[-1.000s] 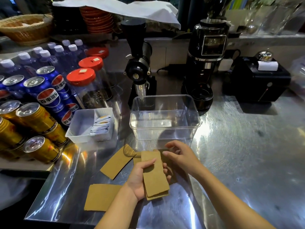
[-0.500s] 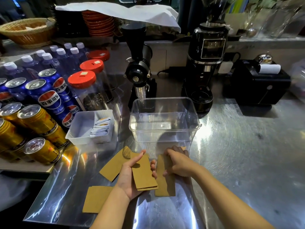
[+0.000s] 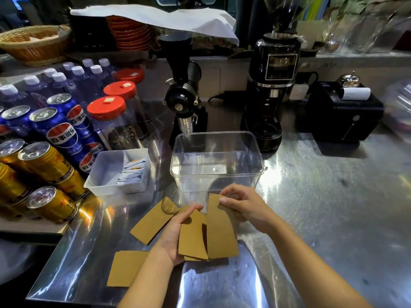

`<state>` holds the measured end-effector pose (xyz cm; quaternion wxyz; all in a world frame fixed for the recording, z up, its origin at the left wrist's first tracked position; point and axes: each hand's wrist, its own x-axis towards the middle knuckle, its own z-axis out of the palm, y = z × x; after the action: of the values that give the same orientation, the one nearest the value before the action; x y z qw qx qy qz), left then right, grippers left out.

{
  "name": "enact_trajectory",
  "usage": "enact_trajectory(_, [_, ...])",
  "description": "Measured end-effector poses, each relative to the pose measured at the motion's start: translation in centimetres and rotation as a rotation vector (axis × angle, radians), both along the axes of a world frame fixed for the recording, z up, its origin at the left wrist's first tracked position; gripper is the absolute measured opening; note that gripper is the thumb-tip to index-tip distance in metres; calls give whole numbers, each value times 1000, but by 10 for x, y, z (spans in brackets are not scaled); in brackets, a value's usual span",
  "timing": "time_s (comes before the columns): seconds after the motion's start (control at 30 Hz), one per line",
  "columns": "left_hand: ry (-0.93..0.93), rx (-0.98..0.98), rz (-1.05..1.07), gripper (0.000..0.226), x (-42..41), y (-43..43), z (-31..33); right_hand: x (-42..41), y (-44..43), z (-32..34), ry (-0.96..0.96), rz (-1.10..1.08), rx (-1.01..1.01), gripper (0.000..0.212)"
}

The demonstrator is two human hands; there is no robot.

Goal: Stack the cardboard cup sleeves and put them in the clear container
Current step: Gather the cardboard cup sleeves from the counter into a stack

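On the far left of the steel surface [image 3: 311, 218] you see cans and a small white tray [image 3: 104, 174] of sachets; they stand apart from your work. Near the front edge one flat sleeve [image 3: 125, 271] lies alone, its long side running roughly across your view. Just behind it a second loose sleeve [image 3: 153, 220] lies on a diagonal, its far end pointing toward the clear container [image 3: 216, 161]. These two are not yet collected. Your left hand [image 3: 175, 238] is closed on a small stack of sleeves [image 3: 192, 238], thumb on top and fingers under, so the pieces stay aligned and cannot slide. The stack's long axis runs away from you, a little tilted, with the narrow end toward the container. Your right hand [image 3: 244, 207] pinches the far end of one more sleeve [image 3: 221, 232], which sits just beside the stack and touches its right edge, also pointing away from you. I judge that you hold it parallel so it can go onto the stack without turning. The container stands open and empty just behind both hands, close enough for an easy drop later. Watch the edges: thin cardboard can fan out if the grip is loose.
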<state>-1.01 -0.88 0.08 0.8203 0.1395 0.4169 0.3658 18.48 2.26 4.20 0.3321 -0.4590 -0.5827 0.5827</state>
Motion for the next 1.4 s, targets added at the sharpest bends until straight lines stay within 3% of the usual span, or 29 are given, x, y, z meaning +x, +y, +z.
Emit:
enact_trajectory(0.13, [-43,-49,24,47,-4,-1,0,0,3,-5,-48,-149,41,9])
enact_trajectory(0.27, [-14,-28,18,46,-6,-3,-4,-1,-1,-11,177,-147,-76,5])
enact_trajectory(0.33, [-42,0,-16,47,-2,-4,-5,-7,-4,-14,181,-117,-116,2])
enact_trajectory(0.47, [-159,-25,-122,54,1,-7,-3,-24,-9,-21,-12,-48,-68,18])
enact_trajectory(0.67, [-135,14,-124,33,-8,-15,7,-31,-10,-28,-154,32,38,20])
enact_trajectory(0.87, [-216,10,74,48,-24,-20,11,-33,-3,-46,-313,-40,130,22])
enact_trajectory(1.23, [-225,32,261,53,-56,-33,20,-81,5,-58,-800,323,329,91])
enact_trajectory(1.4, [-239,29,324,49,-65,-39,17,-92,11,-61,-953,318,341,102])
